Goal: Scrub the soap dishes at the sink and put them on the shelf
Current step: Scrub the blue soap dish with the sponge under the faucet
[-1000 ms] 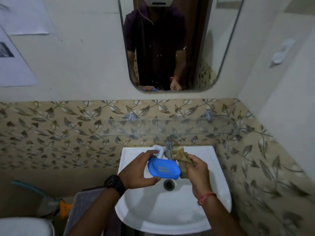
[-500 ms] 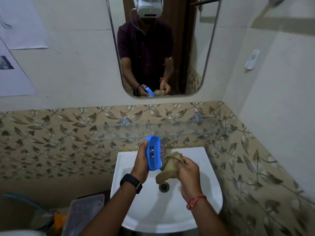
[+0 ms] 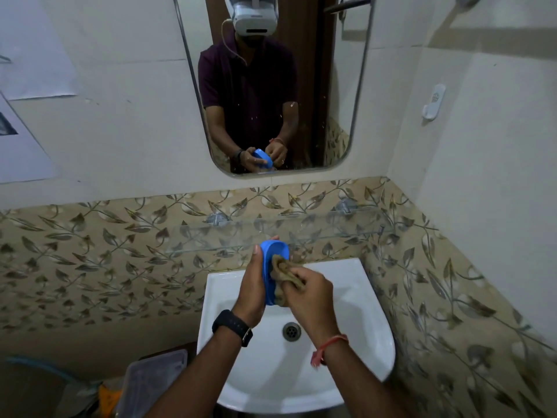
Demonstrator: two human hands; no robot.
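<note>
Above the white sink (image 3: 355, 300), my left hand (image 3: 251, 292) holds a blue soap dish (image 3: 272, 254) upright on its edge, the hollow side turned to the right. My right hand (image 3: 307, 292) grips a crumpled tan cloth (image 3: 283, 271) and presses it into the dish's hollow. The tap is hidden behind the dish and my hands. A glass shelf (image 3: 331, 233) runs along the leaf-patterned tiles just behind the dish, with nothing on it that I can see.
A mirror (image 3: 325, 86) hangs over the shelf and reflects a person. The drain (image 3: 291, 331) sits in the basin below my hands. A translucent plastic bin (image 3: 153, 381) stands low at the left. The right wall carries a white hook (image 3: 434, 102).
The dish was turned from lying flat to standing on edge and raised toward the shelf. The cloth hand moved in and now presses into the dish. My view tilted upward.
</note>
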